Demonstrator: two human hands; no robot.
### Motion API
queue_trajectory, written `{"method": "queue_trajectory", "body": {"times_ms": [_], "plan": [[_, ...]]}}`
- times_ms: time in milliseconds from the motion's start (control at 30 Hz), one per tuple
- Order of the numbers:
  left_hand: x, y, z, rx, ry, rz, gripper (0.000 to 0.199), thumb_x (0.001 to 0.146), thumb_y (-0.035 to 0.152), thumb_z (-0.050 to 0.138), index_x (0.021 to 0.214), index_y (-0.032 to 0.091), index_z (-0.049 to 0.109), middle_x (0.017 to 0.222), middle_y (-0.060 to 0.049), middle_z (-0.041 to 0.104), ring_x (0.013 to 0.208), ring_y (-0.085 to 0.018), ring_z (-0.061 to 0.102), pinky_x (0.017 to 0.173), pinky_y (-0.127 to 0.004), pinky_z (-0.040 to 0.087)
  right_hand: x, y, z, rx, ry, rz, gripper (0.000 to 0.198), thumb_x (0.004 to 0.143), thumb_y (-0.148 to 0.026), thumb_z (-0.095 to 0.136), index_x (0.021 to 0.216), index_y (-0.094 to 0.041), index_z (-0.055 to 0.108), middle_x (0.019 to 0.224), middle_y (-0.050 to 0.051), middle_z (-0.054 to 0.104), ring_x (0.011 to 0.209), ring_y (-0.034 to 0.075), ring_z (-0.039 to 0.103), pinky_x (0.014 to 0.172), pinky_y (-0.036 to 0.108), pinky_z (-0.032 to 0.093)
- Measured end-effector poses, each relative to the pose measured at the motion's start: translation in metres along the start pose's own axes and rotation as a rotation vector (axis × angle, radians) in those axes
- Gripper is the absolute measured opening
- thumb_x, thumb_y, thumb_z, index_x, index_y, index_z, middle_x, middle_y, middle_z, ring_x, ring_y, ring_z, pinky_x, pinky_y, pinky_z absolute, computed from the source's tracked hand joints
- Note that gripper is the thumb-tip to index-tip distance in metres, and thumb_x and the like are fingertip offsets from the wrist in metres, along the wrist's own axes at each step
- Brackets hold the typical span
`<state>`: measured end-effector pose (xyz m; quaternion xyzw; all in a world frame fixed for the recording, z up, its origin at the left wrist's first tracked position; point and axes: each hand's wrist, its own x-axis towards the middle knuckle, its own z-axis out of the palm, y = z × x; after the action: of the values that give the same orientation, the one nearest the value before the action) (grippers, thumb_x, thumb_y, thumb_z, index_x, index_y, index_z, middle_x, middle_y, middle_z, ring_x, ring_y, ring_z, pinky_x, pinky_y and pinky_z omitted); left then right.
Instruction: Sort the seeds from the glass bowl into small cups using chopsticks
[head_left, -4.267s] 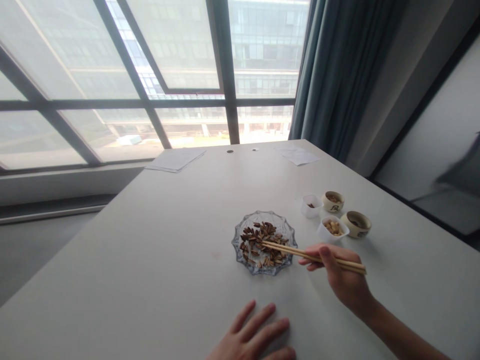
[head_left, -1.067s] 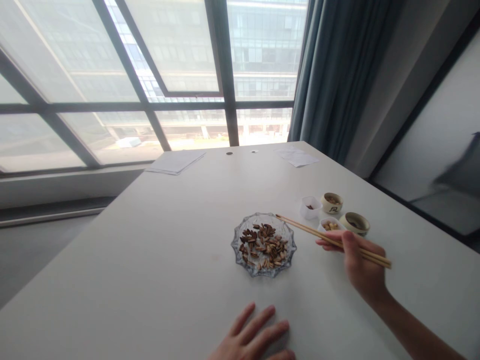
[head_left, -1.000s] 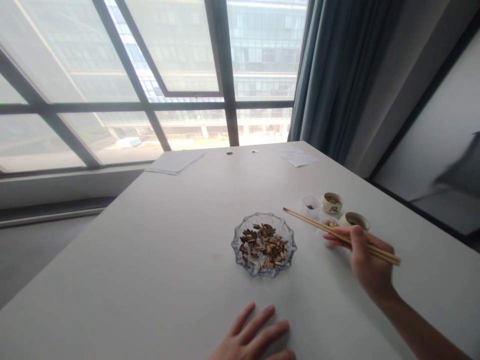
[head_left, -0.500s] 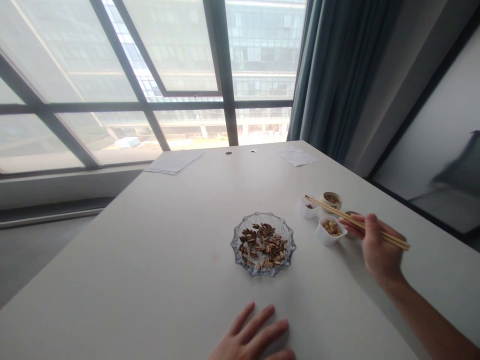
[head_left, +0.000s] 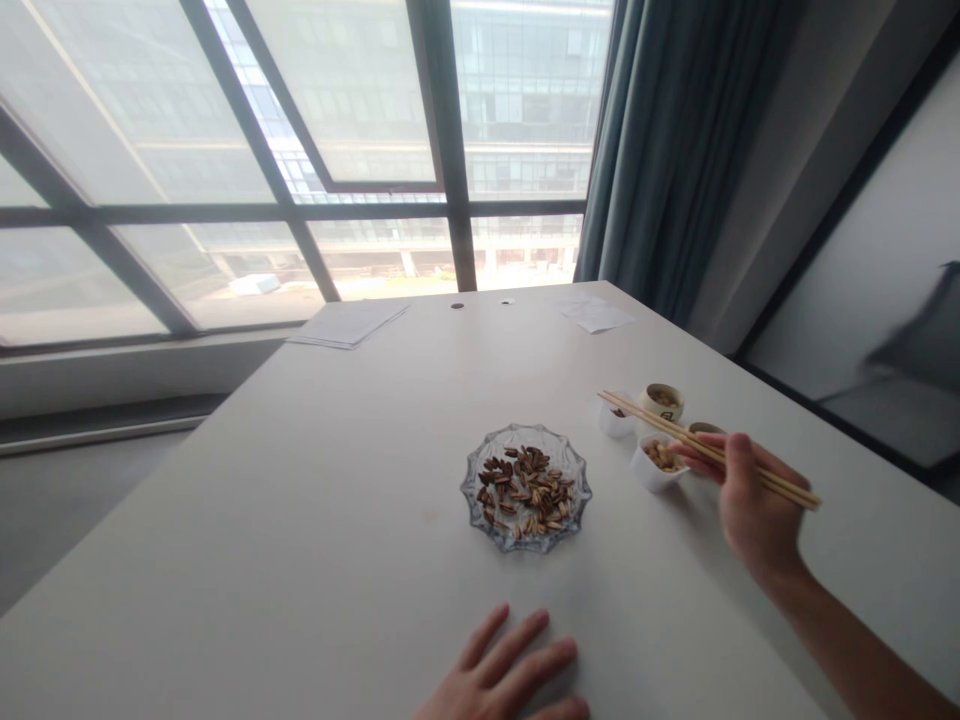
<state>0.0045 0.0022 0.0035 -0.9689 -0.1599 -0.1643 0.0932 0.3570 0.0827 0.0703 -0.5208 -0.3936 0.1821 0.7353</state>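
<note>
My right hand [head_left: 754, 500] grips a pair of wooden chopsticks [head_left: 694, 442], whose tips reach up and left over a small white cup [head_left: 616, 425] with a few dark pieces in it. Nothing can be made out between the tips. Below the chopsticks a white square cup [head_left: 651, 472] holds tan nuts [head_left: 660, 457], partly hidden by my fingers. A cream round cup [head_left: 667, 410] and another round cup [head_left: 705, 428] stand beside it. My left hand [head_left: 510, 670] lies with spread fingers on the table, near a scalloped glass dish [head_left: 476, 510] of brown striped seeds [head_left: 529, 490].
The white table [head_left: 300, 520] runs toward a large window. Paper sheets [head_left: 352, 325] lie at its far left, more paper [head_left: 596, 313] at the far right. A dark curtain [head_left: 660, 150] hangs behind the right corner.
My right hand and the chopsticks have shifted slightly left, so the tips sit further left over the small cup. My left hand and the glass dish have stayed in place.
</note>
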Motion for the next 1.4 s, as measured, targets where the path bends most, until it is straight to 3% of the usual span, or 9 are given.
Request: {"method": "queue_trajectory", "body": {"times_ms": [100,300,567,767,1400], "plan": [[0.0,0.0,-0.001,-0.016,-0.002,-0.006,0.041,0.105,0.04,0.073,0.146,0.04,0.065,0.159,0.005,0.058,0.149,-0.024,0.052,0.128,-0.047,0.036,-0.016,-0.008,0.008,0.012,-0.072,-0.01,0.043,0.098,-0.055,0.071,0.09,-0.013,0.08,0.078,0.012,0.082,0.069,0.028,0.083,0.066,0.036,0.072],[0.0,0.001,-0.003,-0.041,-0.014,-0.018,0.046,0.101,0.039,0.078,0.146,0.039,0.065,0.16,0.004,0.057,0.149,-0.025,0.052,0.129,-0.049,0.032,-0.045,-0.013,0.018,-0.036,-0.381,-0.058,0.043,0.1,-0.056,0.068,0.09,-0.017,0.083,0.077,0.011,0.083,0.064,0.026,0.082,0.057,0.032,0.07],[-0.001,0.001,-0.003,-0.051,-0.006,-0.023,0.043,0.105,0.038,0.074,0.147,0.04,0.064,0.16,0.004,0.057,0.15,-0.025,0.051,0.13,-0.049,0.031,-0.059,-0.001,0.025,-0.04,-0.518,0.075,0.041,0.1,-0.056,0.068,0.091,-0.018,0.083,0.086,0.012,0.084,0.075,0.03,0.084,0.06,0.036,0.071],[0.0,0.001,-0.002,-0.043,-0.007,-0.021,0.042,0.106,0.037,0.072,0.147,0.04,0.064,0.16,0.005,0.057,0.15,-0.024,0.052,0.13,-0.049,0.03,-0.061,-0.002,0.024,-0.09,-0.536,0.024,0.039,0.103,-0.053,0.064,0.097,-0.021,0.085,0.089,0.011,0.085,0.076,0.028,0.083,0.067,0.038,0.071],[0.001,0.001,-0.004,-0.039,-0.012,-0.023,0.044,0.104,0.037,0.076,0.146,0.04,0.065,0.16,0.005,0.057,0.148,-0.025,0.053,0.13,-0.048,0.031,-0.055,-0.002,0.022,-0.088,-0.447,0.064,0.042,0.095,-0.061,0.072,0.086,-0.021,0.084,0.077,0.01,0.083,0.063,0.028,0.081,0.06,0.037,0.07]]}}
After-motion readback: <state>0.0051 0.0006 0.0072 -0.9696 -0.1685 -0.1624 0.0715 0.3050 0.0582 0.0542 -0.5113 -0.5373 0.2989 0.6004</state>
